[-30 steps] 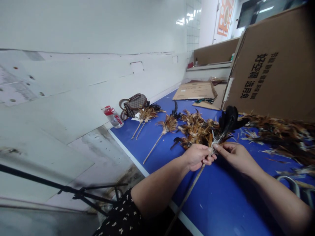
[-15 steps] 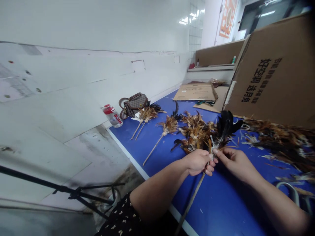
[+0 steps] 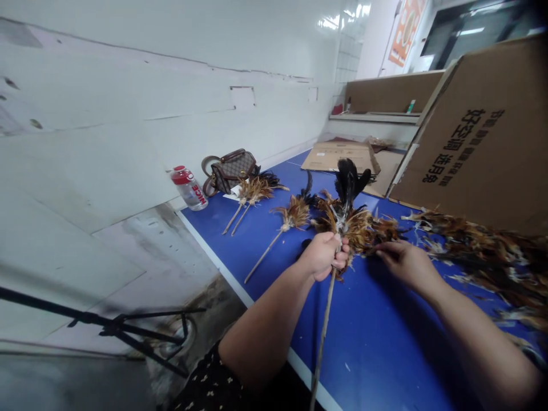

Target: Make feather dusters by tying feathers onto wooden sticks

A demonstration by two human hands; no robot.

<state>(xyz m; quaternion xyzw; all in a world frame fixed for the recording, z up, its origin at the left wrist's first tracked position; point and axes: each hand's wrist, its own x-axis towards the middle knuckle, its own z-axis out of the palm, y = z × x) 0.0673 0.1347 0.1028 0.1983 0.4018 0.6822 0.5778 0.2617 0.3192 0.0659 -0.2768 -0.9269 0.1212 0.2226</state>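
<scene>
My left hand (image 3: 324, 256) is wrapped round the neck of a feather duster (image 3: 325, 328), where the feathers meet its thin stick. The duster stands tilted, with tall black feathers on top and brown ones lower down; the stick runs down past the table's near edge. To the right of it, my right hand (image 3: 406, 265) has thumb and forefinger pinched together beside the brown feathers. What sits in that pinch is too small to make out. A pile of brown feather heads (image 3: 368, 231) lies behind the held duster and is partly hidden by it.
On the blue table (image 3: 377, 342), another feather duster (image 3: 268, 254) lies left, with two more near a handbag (image 3: 233, 171) and water bottle (image 3: 189, 188). Loose feathers (image 3: 483, 245) cover the right side before a large cardboard box (image 3: 479, 137). A black tripod (image 3: 107, 322) stands lower left.
My left hand has moved left with the duster, which is now more upright. My right hand has come away from the duster's neck and is apart from my left hand.
</scene>
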